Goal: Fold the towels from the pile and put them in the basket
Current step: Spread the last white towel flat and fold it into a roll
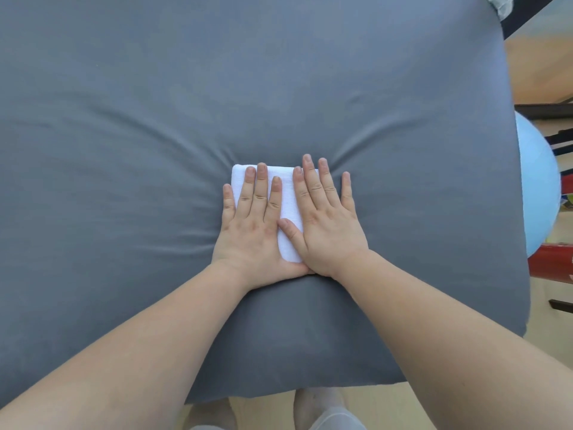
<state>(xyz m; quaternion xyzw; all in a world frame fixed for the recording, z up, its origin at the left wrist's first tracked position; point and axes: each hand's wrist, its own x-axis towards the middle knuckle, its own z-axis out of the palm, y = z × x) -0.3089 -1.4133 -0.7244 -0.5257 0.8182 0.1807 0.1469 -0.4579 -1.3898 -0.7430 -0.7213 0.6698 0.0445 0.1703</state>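
A bed (124, 119) under a smooth grey sheet fills nearly the whole frame, with pale wooden floor (545, 66) showing along the right edge and the bottom. At the centre, both hands lie flat, palms down, side by side. The left hand (251, 225) and the right hand (328, 225) have straight, slightly spread fingers and grip nothing. They press on a small white towel (286, 193), already folded into a compact rectangle. The sheet dimples and creases around it under their weight.

At the right edge of the frame a pale blue ball (538, 187) sits just beside the bed, with a red object (552, 262) below it. In the upper right corner there is a bit of white crumpled material (502, 6), too cut off to identify.

This towel looks as good as folded, and the hands appear to be flattening it. It has not yet gone into the basket. Neither the basket nor the pile is in view, so how many towels remain cannot be told.

No brand, label or writing can be read anywhere.
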